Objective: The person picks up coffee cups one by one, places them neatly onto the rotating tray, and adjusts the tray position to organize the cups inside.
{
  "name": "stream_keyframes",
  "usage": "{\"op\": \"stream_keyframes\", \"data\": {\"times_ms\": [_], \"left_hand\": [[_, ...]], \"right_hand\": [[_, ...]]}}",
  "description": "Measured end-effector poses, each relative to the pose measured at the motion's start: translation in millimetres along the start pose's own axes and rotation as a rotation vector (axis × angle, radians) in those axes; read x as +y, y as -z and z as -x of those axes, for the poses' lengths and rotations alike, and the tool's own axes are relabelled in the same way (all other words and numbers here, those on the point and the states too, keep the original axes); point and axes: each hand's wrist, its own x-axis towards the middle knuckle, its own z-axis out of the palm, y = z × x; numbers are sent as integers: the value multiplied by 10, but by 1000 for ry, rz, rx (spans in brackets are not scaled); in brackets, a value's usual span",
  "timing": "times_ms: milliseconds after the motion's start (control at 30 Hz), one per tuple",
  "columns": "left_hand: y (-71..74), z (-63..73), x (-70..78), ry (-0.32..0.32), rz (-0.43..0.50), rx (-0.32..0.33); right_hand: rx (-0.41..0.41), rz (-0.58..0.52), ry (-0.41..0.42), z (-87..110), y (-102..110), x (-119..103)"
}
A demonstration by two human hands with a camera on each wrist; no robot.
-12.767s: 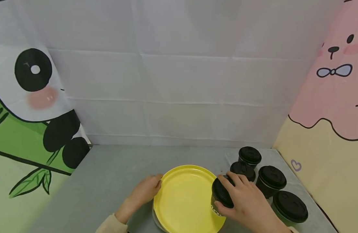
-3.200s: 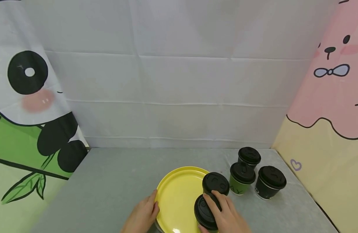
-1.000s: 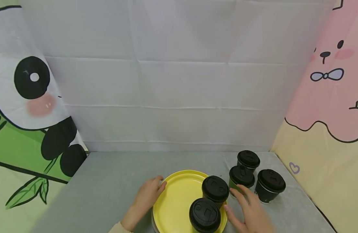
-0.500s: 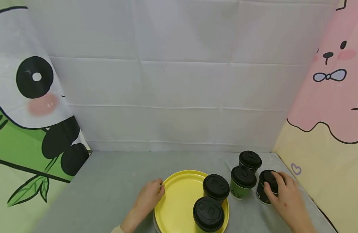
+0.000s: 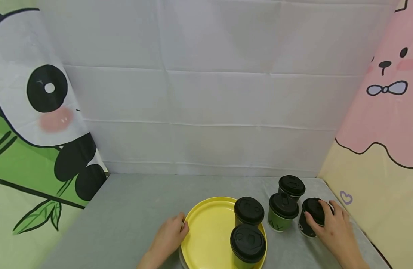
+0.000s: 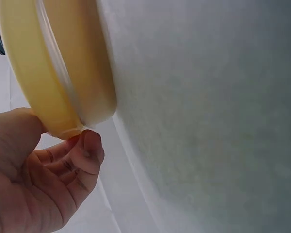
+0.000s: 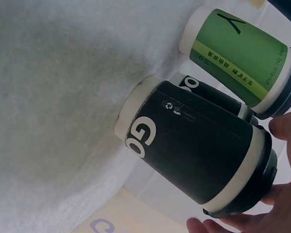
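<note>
At the lower middle of the head view, my left hand (image 5: 169, 239) pinches the left rim of a round yellow tray (image 5: 206, 235). In the left wrist view the thumb and curled fingers meet at the tray's edge (image 6: 26, 63). On the tray's right side stand two lidded paper cups, one with its black lid (image 5: 249, 210) behind the other (image 5: 248, 243). My right hand (image 5: 337, 231) grips a black paper coffee cup (image 5: 306, 226) from above by its lid. White letters "GO" show on this cup (image 7: 194, 141) in the right wrist view, its base close to the table.
Left of the held cup stands a green lidded cup (image 5: 279, 221), and a dark lidded cup (image 5: 292, 185) is behind it. A grey cloth covers the table (image 5: 135, 201). A white sheet (image 5: 206, 112) closes the back; printed panels flank both sides.
Across the earlier frames, two cups came to stand on the tray. My right hand let go of the front one, moved right and took hold of the black cup. My left hand stays at the tray's rim.
</note>
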Motion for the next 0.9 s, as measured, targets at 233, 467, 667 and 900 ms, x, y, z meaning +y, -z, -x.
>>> {"op": "stream_keyframes", "data": {"times_ms": [233,467,667,900], "left_hand": [[56,126,25,-4,-25,12],[93,215,73,2,-7,-16],[131,299,92,51,57,-107],[151,356,110,56,80,-156]], "right_hand": [[29,-32,3,40,-64,-5],[-10,-40,-36,45,-65,1],[-35,-46,-64,35,-61,-14],[-29,-44,-84,45,-40,-40]]}}
